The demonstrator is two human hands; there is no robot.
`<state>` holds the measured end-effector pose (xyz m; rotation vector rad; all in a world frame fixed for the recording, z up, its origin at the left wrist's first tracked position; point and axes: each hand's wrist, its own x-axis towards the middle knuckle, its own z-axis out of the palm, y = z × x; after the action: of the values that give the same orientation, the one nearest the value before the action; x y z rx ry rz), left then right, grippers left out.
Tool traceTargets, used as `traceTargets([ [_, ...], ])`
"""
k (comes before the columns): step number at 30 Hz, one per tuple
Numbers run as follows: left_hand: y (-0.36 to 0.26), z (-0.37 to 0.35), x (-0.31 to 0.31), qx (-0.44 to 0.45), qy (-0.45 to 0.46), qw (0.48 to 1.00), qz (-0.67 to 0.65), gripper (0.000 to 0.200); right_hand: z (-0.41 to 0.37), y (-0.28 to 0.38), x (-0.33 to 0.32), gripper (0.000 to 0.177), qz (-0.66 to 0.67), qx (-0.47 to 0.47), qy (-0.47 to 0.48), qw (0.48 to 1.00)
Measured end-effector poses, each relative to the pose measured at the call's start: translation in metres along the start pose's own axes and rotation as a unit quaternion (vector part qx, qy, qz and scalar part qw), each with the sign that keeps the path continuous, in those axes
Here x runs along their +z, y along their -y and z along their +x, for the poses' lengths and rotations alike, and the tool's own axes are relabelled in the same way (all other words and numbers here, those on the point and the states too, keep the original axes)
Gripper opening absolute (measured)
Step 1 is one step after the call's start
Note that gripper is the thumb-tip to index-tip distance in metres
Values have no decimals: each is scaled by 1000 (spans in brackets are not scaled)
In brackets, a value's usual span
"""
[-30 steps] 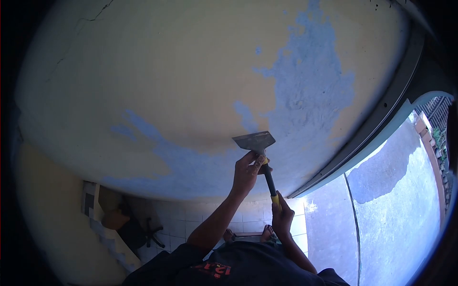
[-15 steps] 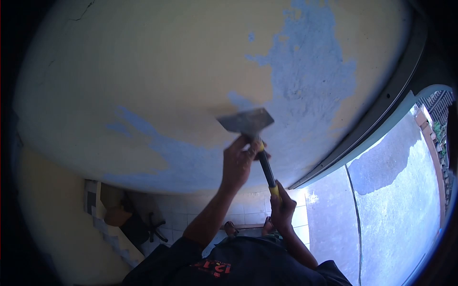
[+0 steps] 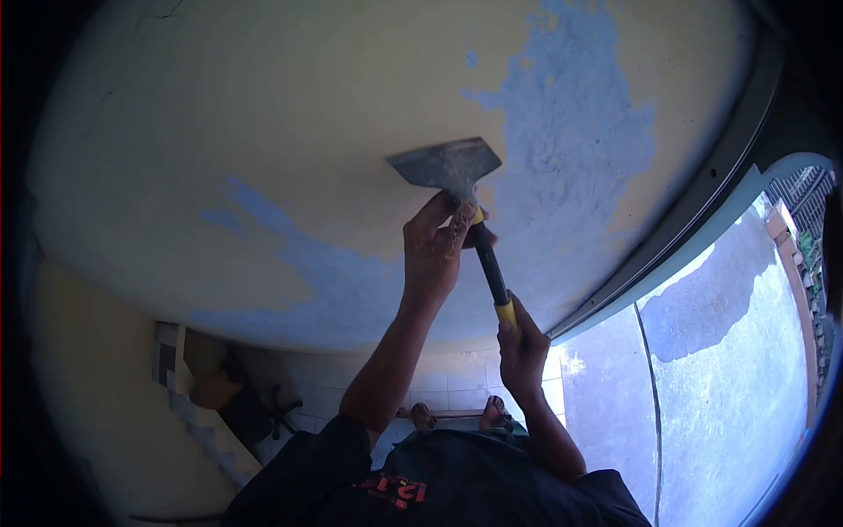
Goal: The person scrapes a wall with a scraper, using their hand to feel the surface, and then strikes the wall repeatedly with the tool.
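A long-handled scraper (image 3: 450, 164) with a wide metal blade and a black and yellow handle reaches up in front of the wall (image 3: 290, 97). My left hand (image 3: 436, 241) is wrapped round the handle's upper end, just under the blade, with pale flecks on its fingers. Lower down, my right hand (image 3: 525, 347) grips the yellow end of the handle. The blade overlaps the cream paint left of a large bare blue-grey patch (image 3: 571, 132). Another bare patch (image 3: 329, 285) spreads across the lower wall.
A dark frame (image 3: 694, 211) edges the wall on the right, with a sunlit concrete floor (image 3: 720, 395) beyond it. Below, my feet stand by a narrow wooden plank (image 3: 457, 413) on pale tiles. A dark chair (image 3: 246, 413) is at lower left, beside a stepped ledge.
Both hands and the scraper have moved up the wall. The blade now sits higher, over cream paint, and the small bare spot it stood beneath is no longer distinct.
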<state>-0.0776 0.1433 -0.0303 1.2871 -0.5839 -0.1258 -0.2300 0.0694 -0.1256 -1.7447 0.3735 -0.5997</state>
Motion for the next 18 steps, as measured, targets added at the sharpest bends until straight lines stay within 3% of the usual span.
traceTargets([
  [4,8,-28,6,-26,22,999,-8,37,-29,-16,-9,42,-5,13,-10,1000],
  [9,81,-48,-2,-121,8,992,-29,32,-52,-54,-9,41,-36,175,20,984],
  [13,87,-39,-5,-101,3,995,-9,32,-43,-73,7,41,13,115,-13,993],
  [18,18,1,4,-31,-3,999,7,34,4,-16,-2,42,-2,50,9,999],
])
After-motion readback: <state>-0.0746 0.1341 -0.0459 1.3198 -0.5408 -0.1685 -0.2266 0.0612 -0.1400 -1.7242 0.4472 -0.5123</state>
